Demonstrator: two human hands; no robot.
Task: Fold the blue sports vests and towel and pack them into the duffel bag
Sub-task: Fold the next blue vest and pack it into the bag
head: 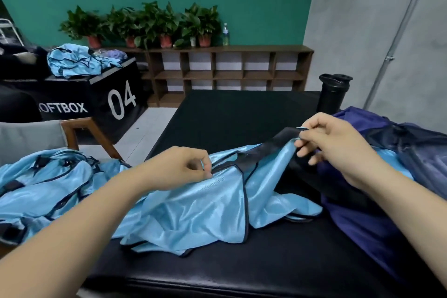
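Left hand (180, 168), right hand (331, 143), pinching vest (205, 208) edge

Centre vest (205, 205): light blue, glossy mesh with dark navy edging. It lies crumpled on the black desk (242, 116). Its upper edge is lifted, pinched at the navy trim by the left hand (179, 169) and at a dark band by the right hand (338, 147).

Vest pile (43, 191): same fabric, heaped unfolded at the left, touching the centre vest.

Far vest heap (77, 60): bunched on top of a black box (72, 94), well apart.

Duffel bag (362, 225): purple and navy, slumped at the right on the desk, with light blue fabric visible at its top.
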